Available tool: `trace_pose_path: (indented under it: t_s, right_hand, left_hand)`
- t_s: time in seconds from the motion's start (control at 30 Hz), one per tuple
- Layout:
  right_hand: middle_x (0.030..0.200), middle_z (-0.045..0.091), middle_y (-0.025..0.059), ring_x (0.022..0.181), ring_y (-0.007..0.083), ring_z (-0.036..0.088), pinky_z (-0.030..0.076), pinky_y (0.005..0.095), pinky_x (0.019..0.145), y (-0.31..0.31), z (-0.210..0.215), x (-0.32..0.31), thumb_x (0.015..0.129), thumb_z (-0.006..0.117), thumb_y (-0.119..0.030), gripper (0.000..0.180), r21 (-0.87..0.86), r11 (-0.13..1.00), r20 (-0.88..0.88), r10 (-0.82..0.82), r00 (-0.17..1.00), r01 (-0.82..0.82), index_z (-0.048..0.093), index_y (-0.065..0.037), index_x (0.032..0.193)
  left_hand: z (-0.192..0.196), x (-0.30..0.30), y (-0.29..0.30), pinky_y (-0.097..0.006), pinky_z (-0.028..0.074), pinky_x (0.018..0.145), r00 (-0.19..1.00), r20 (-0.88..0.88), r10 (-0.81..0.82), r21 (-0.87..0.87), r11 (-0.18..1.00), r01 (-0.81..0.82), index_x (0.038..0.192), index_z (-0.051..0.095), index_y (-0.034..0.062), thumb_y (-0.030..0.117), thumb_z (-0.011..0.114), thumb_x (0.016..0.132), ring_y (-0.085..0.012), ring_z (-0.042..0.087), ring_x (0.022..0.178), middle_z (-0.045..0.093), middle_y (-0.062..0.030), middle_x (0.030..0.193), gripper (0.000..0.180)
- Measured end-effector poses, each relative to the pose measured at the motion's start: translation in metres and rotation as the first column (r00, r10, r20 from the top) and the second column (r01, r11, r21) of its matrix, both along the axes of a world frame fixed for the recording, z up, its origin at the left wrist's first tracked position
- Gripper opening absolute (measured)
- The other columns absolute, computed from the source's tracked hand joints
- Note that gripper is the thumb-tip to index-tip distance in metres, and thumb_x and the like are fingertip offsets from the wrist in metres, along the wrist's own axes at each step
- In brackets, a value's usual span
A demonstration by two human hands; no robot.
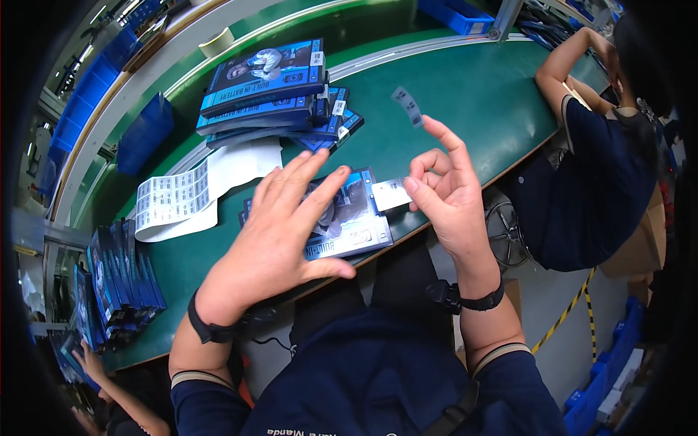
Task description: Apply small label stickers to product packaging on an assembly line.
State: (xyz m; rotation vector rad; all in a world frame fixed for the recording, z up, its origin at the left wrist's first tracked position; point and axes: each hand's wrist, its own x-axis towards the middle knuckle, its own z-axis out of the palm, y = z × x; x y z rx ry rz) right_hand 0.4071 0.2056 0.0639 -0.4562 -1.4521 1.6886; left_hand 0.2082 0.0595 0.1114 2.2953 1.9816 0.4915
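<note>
A flat blue battery box (pixel 349 243) with a picture on its front lies near the table's front edge. My left hand (pixel 273 221) rests over it, fingers spread, hiding much of its left part. At the box's right edge, my right hand (pixel 451 185) pinches a small white label (pixel 391 195) between thumb and bent fingers. Its index finger points up, with a short strip of printed stickers (pixel 407 106) clinging to the tip. Left of the box, a sheet of printed labels (pixel 174 198) lies partly curled on the green table.
Several similar boxes are stacked (pixel 262 76) behind my left hand. More boxes stand in a row (pixel 123 276) at the left. Blue bins (pixel 145 131) line the far left. A co-worker (pixel 603 167) sits at the right; another person's arm (pixel 109 378) reaches in at lower left.
</note>
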Motion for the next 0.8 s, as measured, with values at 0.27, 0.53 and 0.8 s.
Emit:
trace_pose_path:
  t_s: [0.27, 0.53, 0.8]
  right_hand:
    - [0.091, 0.054, 0.0028, 0.071, 0.0038, 0.055, 0.047, 0.0176, 0.064, 0.0, 0.0, 0.002, 0.089, 0.061, 0.01, 0.067, -0.054, 0.998, 0.073, 0.048, 0.996, -0.044, 0.035, -0.003, 0.15]
    - [0.091, 0.053, 0.0025, 0.072, 0.0031, 0.056, 0.046, 0.0173, 0.064, -0.005, -0.002, -0.002, 0.089, 0.06, 0.011, 0.065, -0.03, 1.0, 0.097, 0.011, 0.995, -0.008, 0.037, -0.003, 0.149]
    - [0.091, 0.053, 0.002, 0.071, 0.002, 0.055, 0.045, 0.0169, 0.064, -0.006, -0.008, -0.002, 0.09, 0.06, 0.01, 0.064, -0.019, 1.0, 0.098, 0.007, 0.995, -0.005, 0.038, -0.003, 0.148]
  left_hand:
    - [-0.013, 0.012, 0.014, -0.051, 0.034, 0.112, 0.977, 0.208, -0.053, 0.054, 0.998, 0.042, 0.138, 0.05, 0.0056, 0.035, 0.087, 0.071, -0.0436, 0.044, 0.133, 0.045, -0.0233, 0.144, 0.082]
    - [-0.016, 0.01, 0.013, -0.049, 0.034, 0.112, 0.98, 0.192, -0.04, 0.047, 0.998, 0.032, 0.138, 0.051, 0.0085, 0.034, 0.087, 0.072, -0.0392, 0.045, 0.134, 0.045, -0.0195, 0.148, 0.079]
    - [-0.013, 0.011, 0.013, -0.051, 0.033, 0.112, 0.985, 0.165, -0.046, 0.019, 0.999, 0.044, 0.136, 0.054, 0.0128, 0.035, 0.088, 0.07, -0.0407, 0.042, 0.135, 0.043, -0.02, 0.149, 0.078]
